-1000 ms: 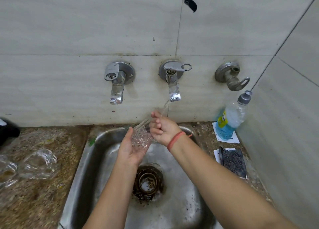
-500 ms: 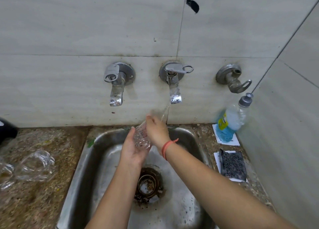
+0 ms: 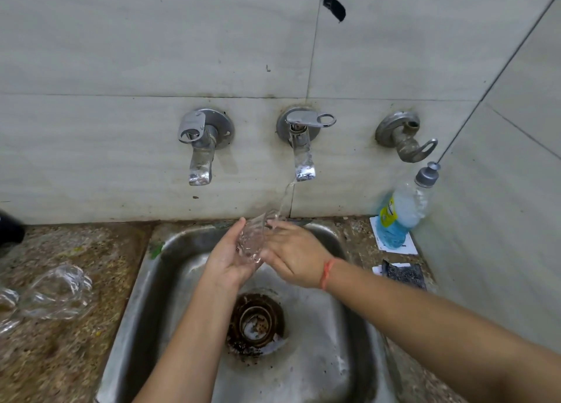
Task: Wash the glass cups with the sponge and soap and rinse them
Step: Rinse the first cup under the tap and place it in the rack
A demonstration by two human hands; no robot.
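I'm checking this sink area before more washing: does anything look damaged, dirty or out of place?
Yes. The drain is ringed with dark grime and specks. The right-hand tap looks dull and corroded. A black mark sits high on the back wall. The soap bottle stands tilted.

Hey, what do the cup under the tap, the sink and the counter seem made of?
The cup: clear glass, see-through with cut facets. The sink: probably stainless steel, dull grey sheen, stained. The counter: speckled brown stone, perhaps granite or terrazzo.
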